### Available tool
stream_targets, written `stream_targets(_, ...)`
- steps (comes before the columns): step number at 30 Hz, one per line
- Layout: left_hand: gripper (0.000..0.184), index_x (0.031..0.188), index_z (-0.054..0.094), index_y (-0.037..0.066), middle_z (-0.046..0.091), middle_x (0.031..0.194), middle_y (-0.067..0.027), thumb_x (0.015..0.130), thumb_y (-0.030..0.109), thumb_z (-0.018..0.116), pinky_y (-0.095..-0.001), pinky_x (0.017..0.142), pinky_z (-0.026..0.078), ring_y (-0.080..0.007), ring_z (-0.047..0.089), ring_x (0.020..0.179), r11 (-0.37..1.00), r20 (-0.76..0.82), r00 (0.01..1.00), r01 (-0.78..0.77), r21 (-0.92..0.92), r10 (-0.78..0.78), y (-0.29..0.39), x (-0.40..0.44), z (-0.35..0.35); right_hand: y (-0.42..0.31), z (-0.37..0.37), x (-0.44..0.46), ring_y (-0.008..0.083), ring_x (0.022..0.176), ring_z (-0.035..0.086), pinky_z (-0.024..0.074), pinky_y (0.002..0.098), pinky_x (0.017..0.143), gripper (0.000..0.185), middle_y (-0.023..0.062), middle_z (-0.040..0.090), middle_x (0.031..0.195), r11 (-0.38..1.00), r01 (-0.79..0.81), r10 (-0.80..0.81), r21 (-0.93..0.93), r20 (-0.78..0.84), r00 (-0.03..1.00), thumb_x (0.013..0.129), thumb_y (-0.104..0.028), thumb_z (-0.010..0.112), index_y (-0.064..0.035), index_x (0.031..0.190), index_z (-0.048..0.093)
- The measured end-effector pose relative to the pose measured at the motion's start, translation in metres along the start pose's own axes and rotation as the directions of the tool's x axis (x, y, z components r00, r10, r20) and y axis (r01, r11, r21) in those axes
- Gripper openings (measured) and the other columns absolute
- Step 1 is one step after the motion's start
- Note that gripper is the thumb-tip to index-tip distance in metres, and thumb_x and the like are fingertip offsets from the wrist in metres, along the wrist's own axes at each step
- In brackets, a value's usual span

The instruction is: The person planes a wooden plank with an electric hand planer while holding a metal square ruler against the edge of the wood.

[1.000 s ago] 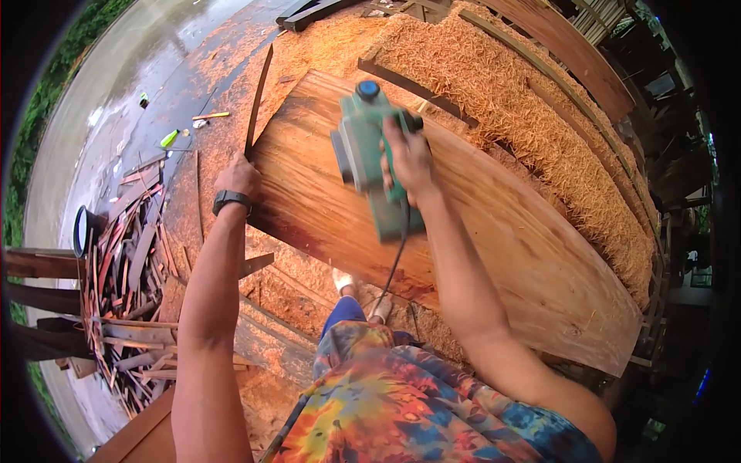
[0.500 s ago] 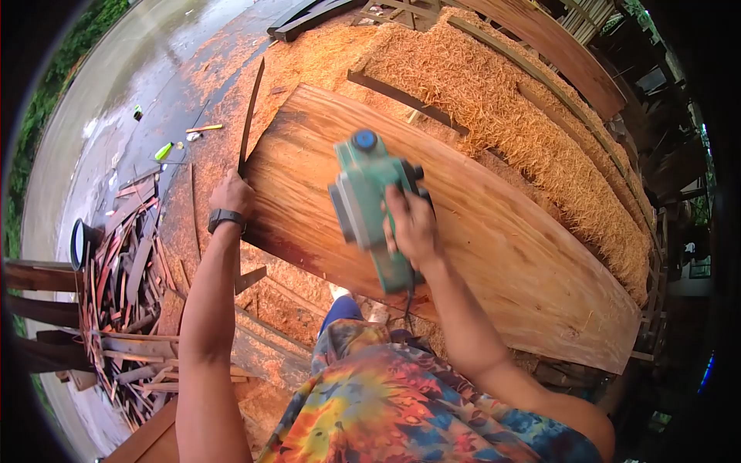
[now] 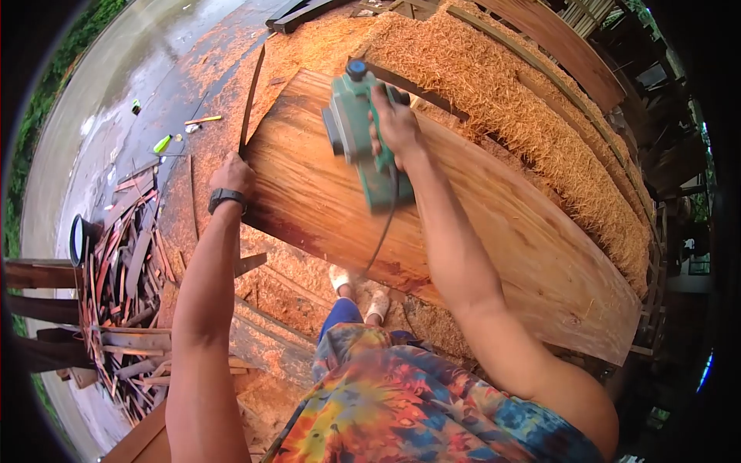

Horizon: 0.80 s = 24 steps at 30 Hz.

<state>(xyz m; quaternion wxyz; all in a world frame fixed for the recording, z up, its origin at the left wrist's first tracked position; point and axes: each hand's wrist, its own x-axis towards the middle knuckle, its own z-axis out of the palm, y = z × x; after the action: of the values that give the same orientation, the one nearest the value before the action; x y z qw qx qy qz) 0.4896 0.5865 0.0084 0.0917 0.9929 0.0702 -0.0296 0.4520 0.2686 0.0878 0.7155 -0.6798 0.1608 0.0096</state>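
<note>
A green electric planer [image 3: 356,127] with a blue front knob rests on a broad wooden slab [image 3: 494,239], towards its upper left part. My right hand [image 3: 396,130] is wrapped round the planer's handle, and a cord trails from the tool towards my body. At the slab's left corner my left hand [image 3: 233,176], with a dark watch at the wrist, is closed at the end of a thin dark strip of wood [image 3: 253,96]. The strip points up and away from me. How the left fingers grip is partly hidden.
Deep orange shavings [image 3: 494,100] lie beyond the slab. A heap of scrap wood strips [image 3: 135,266] is at the left, near a round black-rimmed object [image 3: 78,240]. A green bottle [image 3: 162,143] lies on the wet floor. My feet stand among shavings below the slab.
Between one second and half a second ago the planer came back towards me; since then it has moved away, up the slab, in my right hand. My left hand stays at the corner.
</note>
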Motion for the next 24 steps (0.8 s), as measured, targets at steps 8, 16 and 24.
stream_targets(8,0.029,0.109,0.062,0.003,0.069,0.108,-0.0264,0.093,0.025,0.051,-0.0533,0.087,0.052,-0.0453,0.066,0.101,0.999,-0.013,0.999,-0.038,-0.014,0.038,-0.002,0.0,0.0,0.057,-0.07,-0.221,0.0088,0.045,0.049,0.0387,0.0265,0.038,0.046,0.0033,0.053,0.075,0.999,-0.038,0.037,-0.021,-0.04,0.998,0.105,-0.046,0.046,-0.0015,0.099,0.057)
stream_targets(16,0.027,0.105,0.062,0.002,0.069,0.104,-0.0264,0.094,0.025,0.053,-0.0541,0.084,0.053,-0.0461,0.066,0.098,0.998,-0.059,0.997,-0.048,0.037,0.051,-0.003,0.002,0.008,0.035,-0.054,-0.151,0.0097,0.043,0.048,0.0375,0.0273,0.038,0.051,0.0019,0.049,0.062,0.998,-0.051,0.05,-0.024,-0.06,0.997,0.102,-0.05,0.05,-0.0014,0.091,0.057)
stream_targets(24,0.028,0.106,0.062,0.002,0.069,0.106,-0.0283,0.093,0.021,0.046,-0.0527,0.086,0.053,-0.0461,0.066,0.1,0.998,-0.039,0.999,-0.031,0.053,0.034,0.004,-0.002,0.001,-0.006,-0.013,0.021,0.0139,0.042,0.048,0.0415,0.0315,0.037,0.059,0.0043,0.051,0.062,0.997,0.038,-0.036,0.061,-0.033,0.999,0.096,-0.057,0.057,0.0003,0.085,0.06)
